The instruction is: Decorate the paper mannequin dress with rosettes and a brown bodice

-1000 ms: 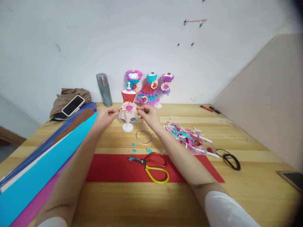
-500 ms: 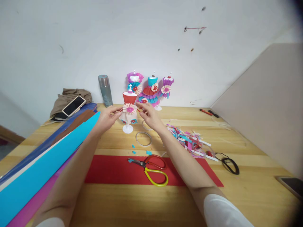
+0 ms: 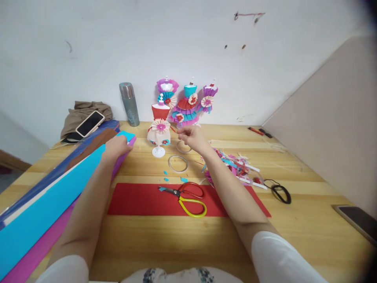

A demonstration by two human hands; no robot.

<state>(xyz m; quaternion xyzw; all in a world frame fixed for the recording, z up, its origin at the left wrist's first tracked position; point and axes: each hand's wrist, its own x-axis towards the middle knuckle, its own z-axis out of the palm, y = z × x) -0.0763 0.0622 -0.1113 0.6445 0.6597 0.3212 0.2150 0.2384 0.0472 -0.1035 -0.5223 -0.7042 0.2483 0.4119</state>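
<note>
A small dress form (image 3: 159, 135) stands upright on a round white base. It has a red paper bodice, a pale skirt and a pleated cream flower (image 3: 160, 126) with a pink centre. Thin red strips stick out on both sides of its waist. My right hand (image 3: 193, 138) is just right of it, fingers pinched together near the right strip; what they hold, if anything, is too small to make out. Over at the left, my left hand (image 3: 116, 148) has its fingers curled over the far end of the blue paper (image 3: 85, 165) and the purple paper (image 3: 125, 155).
Behind stand several dressed forms (image 3: 188, 104) and a flask (image 3: 129, 105). Scissors (image 3: 193, 200) lie on red paper (image 3: 135, 200), with two rings (image 3: 178, 163) beyond. Right are paper scraps (image 3: 235, 165), a black cord (image 3: 281, 193) and a phone (image 3: 357, 222); another phone (image 3: 90, 124) rests on cloth (image 3: 85, 108).
My left hand has left the dress form's waist and moved left and down onto the coloured paper. My right hand has drawn slightly right, away from the form. The camera view has tilted down.
</note>
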